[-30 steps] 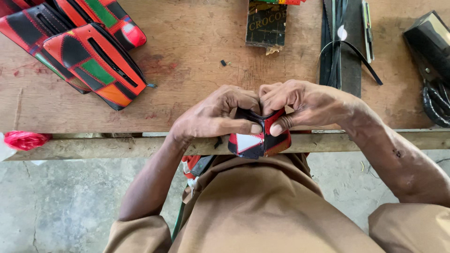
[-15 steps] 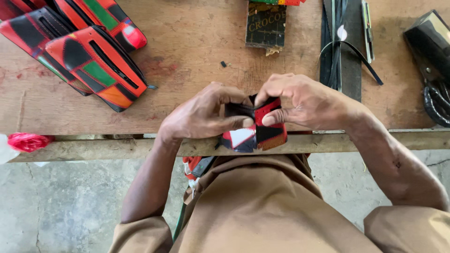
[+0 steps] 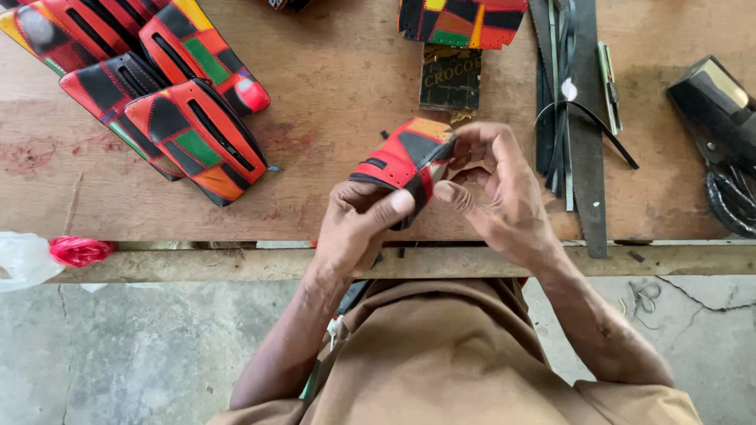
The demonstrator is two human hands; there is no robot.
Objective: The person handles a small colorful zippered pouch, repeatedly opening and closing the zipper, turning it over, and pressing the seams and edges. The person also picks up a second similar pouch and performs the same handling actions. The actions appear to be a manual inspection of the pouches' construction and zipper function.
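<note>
1. At the far left edge of the desk (image 3: 331, 86) lies a clear plastic bag (image 3: 20, 260) with a red tie (image 3: 79, 250), apart from the work.
2. Up and to the left, several finished patchwork leather pouches (image 3: 197, 138) in red, black, green and orange lie overlapping, zips already in. By that pile, much of the batch looks done.
3. The left hand (image 3: 358, 224) is curled shut on the lower end of one more patchwork pouch (image 3: 402, 157), thumb pressed along its edge.
4. The right hand (image 3: 496, 189) grips the pouch's other end, fingers bent closed around it. The pouch is held just above the desk's front edge; it seems still in the making.
5. To the right lie dark leather strips (image 3: 587, 118) and a black tool (image 3: 717, 102).
</note>
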